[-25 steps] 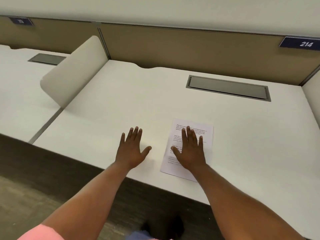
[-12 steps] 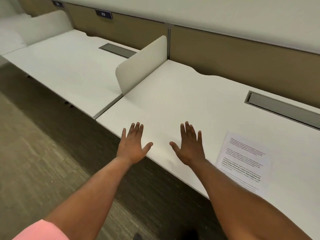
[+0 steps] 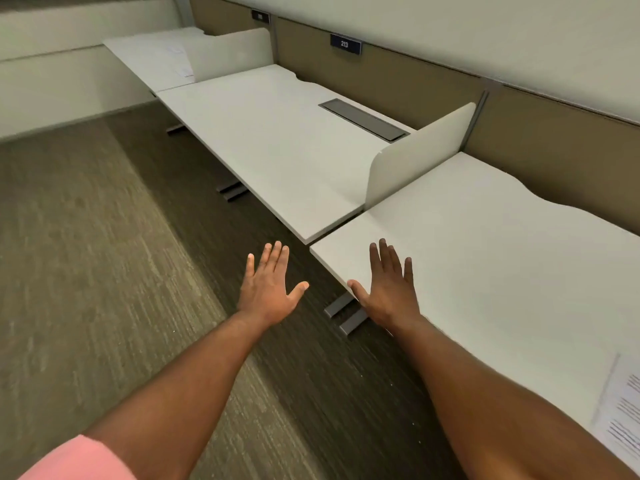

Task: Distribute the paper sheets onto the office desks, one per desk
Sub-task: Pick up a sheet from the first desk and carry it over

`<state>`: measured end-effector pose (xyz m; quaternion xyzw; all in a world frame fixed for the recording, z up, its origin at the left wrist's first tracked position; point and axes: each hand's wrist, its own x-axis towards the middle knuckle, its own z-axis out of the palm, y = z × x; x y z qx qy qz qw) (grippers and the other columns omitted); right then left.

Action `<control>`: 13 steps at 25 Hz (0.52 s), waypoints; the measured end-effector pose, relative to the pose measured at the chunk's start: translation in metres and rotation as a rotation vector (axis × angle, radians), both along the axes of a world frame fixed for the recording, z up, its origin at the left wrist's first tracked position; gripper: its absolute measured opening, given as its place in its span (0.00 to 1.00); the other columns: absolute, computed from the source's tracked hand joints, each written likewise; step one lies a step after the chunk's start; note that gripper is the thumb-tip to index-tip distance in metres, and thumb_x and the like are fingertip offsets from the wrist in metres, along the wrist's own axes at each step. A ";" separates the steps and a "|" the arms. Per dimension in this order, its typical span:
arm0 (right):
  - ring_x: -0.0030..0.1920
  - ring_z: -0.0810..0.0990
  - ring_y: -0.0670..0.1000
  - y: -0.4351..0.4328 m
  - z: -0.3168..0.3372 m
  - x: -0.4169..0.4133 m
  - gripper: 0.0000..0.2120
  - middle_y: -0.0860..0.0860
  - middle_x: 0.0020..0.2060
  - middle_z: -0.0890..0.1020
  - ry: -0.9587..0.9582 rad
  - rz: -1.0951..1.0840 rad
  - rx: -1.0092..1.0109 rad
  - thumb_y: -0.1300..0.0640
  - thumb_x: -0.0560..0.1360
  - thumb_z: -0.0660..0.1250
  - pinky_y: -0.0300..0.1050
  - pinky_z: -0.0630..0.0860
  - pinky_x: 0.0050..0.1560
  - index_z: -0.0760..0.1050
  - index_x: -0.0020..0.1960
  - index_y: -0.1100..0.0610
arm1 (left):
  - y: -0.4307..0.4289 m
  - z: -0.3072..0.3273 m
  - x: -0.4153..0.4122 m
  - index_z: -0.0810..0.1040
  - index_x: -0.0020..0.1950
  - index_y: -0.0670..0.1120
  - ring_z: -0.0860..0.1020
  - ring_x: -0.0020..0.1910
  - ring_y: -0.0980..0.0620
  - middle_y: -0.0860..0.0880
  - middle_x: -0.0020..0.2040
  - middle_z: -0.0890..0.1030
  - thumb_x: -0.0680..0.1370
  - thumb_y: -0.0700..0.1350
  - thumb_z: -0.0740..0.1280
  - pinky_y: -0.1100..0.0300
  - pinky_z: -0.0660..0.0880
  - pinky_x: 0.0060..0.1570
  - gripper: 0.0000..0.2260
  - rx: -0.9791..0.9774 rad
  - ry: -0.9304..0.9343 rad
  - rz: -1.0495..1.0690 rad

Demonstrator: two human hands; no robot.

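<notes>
- The left hand [image 3: 266, 292] is held out flat over the carpet [image 3: 104, 271], fingers spread wide and holding nothing.
- The right hand [image 3: 389, 289] is also flat and empty, fingers wide, over the front left corner of the near desk [image 3: 485, 254]; whether the palm touches the top I cannot tell.
- One printed sheet [image 3: 620, 414] lies flat on the near desk by its front edge, towards the right end, cut off by the frame. It is well apart from both hands.
- Only part of the sheet shows. Its visible long edge runs roughly from the front edge towards the back panel, a little skewed to the desk edge; the text lines cross that axis.
- The middle desk [image 3: 277, 143], under the 213 sign [image 3: 345, 44], shows no paper on its top. A low divider [image 3: 422, 154] separates it from the near desk.
- On the far desk [image 3: 149, 53] a pale sheet [image 3: 180, 64] seems to lie near the right end beside another divider; it is too faint to be sure.
- A single sheet should be very light, floppy and easily creased, and it slides readily on a smooth top. It likely lifts best by pinching a corner or an edge, or by sliding it past the desk's front edge first.
- No spare sheets are in view, so the middle desk looks like the one left to serve.
</notes>
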<state>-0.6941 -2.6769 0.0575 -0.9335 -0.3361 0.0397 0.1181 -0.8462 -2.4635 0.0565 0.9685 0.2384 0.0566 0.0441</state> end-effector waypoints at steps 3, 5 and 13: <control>0.81 0.35 0.52 0.100 0.005 -0.017 0.42 0.50 0.82 0.37 0.008 0.121 0.016 0.29 0.78 0.48 0.60 0.35 0.79 0.36 0.82 0.50 | 0.083 0.001 -0.035 0.49 0.82 0.45 0.46 0.82 0.48 0.46 0.83 0.51 0.77 0.69 0.49 0.42 0.44 0.79 0.41 0.019 -0.040 0.132; 0.81 0.36 0.52 0.162 0.010 -0.023 0.42 0.50 0.82 0.38 -0.013 0.207 0.022 0.29 0.79 0.48 0.60 0.36 0.80 0.37 0.82 0.50 | 0.131 0.001 -0.053 0.49 0.82 0.45 0.46 0.82 0.48 0.46 0.83 0.51 0.77 0.69 0.49 0.42 0.45 0.79 0.41 0.004 -0.057 0.210; 0.81 0.34 0.52 0.348 -0.001 -0.001 0.42 0.50 0.82 0.36 -0.032 0.429 0.013 0.28 0.79 0.46 0.60 0.33 0.79 0.35 0.82 0.50 | 0.268 -0.003 -0.065 0.46 0.83 0.46 0.44 0.82 0.49 0.46 0.83 0.48 0.79 0.68 0.52 0.44 0.40 0.79 0.40 -0.004 -0.063 0.379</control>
